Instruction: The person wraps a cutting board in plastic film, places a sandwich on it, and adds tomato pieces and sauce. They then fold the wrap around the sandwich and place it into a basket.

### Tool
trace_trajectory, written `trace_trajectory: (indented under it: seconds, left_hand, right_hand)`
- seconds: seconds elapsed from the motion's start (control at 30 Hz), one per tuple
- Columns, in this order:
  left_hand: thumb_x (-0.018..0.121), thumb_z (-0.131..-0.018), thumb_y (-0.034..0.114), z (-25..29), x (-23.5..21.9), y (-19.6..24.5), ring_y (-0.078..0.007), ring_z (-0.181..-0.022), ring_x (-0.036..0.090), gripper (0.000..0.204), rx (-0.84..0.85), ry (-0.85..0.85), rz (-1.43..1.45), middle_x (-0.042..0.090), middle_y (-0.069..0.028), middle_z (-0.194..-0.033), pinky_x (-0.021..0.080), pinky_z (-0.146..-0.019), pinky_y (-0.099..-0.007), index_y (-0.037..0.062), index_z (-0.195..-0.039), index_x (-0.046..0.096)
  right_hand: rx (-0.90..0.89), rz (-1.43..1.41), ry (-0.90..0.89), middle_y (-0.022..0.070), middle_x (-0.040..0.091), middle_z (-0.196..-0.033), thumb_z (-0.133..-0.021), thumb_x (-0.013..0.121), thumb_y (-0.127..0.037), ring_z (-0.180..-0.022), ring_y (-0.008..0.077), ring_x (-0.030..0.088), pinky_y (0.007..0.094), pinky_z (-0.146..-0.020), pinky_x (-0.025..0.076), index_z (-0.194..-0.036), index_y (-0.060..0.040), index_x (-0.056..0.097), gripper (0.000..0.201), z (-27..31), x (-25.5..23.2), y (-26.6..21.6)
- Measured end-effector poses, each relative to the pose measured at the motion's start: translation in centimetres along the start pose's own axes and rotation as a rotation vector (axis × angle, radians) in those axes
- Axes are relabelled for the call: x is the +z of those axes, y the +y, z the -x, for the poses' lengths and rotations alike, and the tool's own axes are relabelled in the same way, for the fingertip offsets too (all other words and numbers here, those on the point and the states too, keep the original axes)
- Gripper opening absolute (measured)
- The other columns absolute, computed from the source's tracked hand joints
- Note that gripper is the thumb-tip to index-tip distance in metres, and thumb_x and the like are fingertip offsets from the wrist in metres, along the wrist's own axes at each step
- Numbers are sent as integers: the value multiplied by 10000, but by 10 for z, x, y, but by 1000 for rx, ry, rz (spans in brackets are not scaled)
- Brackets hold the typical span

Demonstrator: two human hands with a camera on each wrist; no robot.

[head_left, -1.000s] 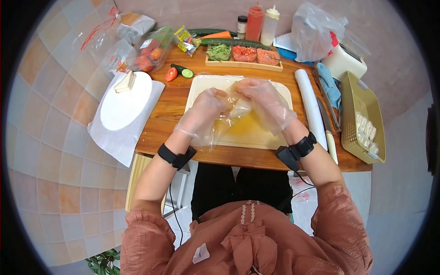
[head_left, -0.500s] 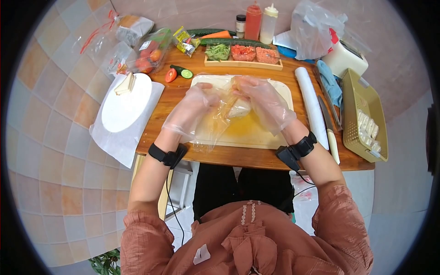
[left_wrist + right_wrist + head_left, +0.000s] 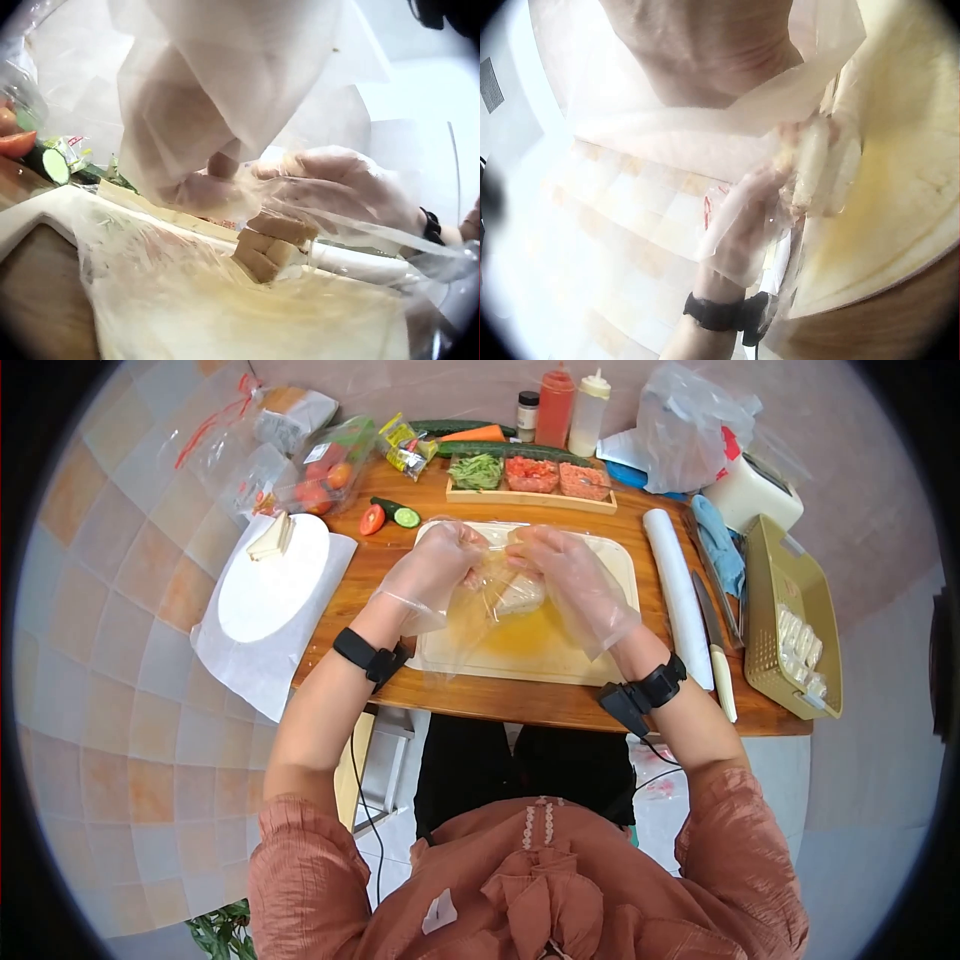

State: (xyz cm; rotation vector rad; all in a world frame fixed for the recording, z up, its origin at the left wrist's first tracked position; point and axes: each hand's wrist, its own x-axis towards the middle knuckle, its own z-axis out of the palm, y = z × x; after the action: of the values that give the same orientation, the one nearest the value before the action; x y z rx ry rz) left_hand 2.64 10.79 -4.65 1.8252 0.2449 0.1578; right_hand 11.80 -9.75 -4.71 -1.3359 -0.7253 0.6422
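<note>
Veg tray (image 3: 533,504) is sitting top ctr, knife (image 3: 715,643) lying right. R hand (image 3: 572,575) is partly blocking pale, brown-crusted sandwich (image 3: 520,595) mid-frame, above board (image 3: 560,665); L hand (image 3: 435,567) & R fingers are pinching clear wrap (image 3: 165,285).

At the back of the table (image 3: 370,585) stand a small jar (image 3: 527,418), a red bottle (image 3: 555,410) and a pale bottle (image 3: 589,416). A cut tomato (image 3: 372,520) lies just beside a cut cucumber (image 3: 402,515) — a yellow packet (image 3: 407,450) sits behind them. Rightward, a knife (image 3: 712,628) lies near a blue cloth (image 3: 718,543).
</note>
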Motion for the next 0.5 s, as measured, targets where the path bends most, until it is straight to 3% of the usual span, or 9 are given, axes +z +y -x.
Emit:
trace_trajectory:
  seconds: [0.1, 0.17, 0.4, 0.47, 0.5]
  left_hand:
    - [639, -953, 149, 6, -2, 3, -78, -651, 543, 152, 24, -41, 74, 645, 15, -766, 427, -587, -242, 37, -865, 691]
    - [628, -942, 92, 4, -6, 3, -117, -618, 596, 117, -73, -55, 120, 628, -49, -746, 475, -571, -257, -16, -897, 630]
    - [629, -916, 85, 8, -13, 1, -112, -574, 554, 106, -211, 38, 244, 629, -48, -727, 432, -536, -278, 7, -844, 627]
    - [626, -871, 59, 9, -27, 4, -120, -553, 533, 83, 10, -151, -416, 619, -43, -717, 403, -517, -304, 19, -799, 621]
    - [626, -871, 59, 10, -28, 3, -120, -553, 533, 83, 10, -144, -411, 619, -43, -717, 403, -517, -304, 19, -799, 621]
  right_hand:
    - [-36, 62, -11, 117, 686, -1227, -981, 580, -146, -1117, 183, 655, 295, -984, 490, -1217, 47, 617, 307, 5, 1, 0]
    - [-45, 100, 2, 124, 693, -1215, -974, 564, -138, -1112, 211, 663, 306, -988, 486, -1181, 41, 619, 279, 8, 2, -1]
    - [-184, 515, 0, 181, 721, -1102, -928, 550, 9, -1090, 284, 683, 353, -963, 511, -1110, 25, 671, 218, 9, 7, -5]
    - [-213, 591, 6, 185, 726, -1081, -919, 556, 30, -1067, 297, 690, 367, -948, 519, -1093, 23, 680, 214, 10, 9, -6]
    - [-237, 573, 7, 186, 727, -1070, -921, 556, 31, -1044, 315, 692, 376, -934, 522, -1090, 21, 681, 211, 10, 9, -3]
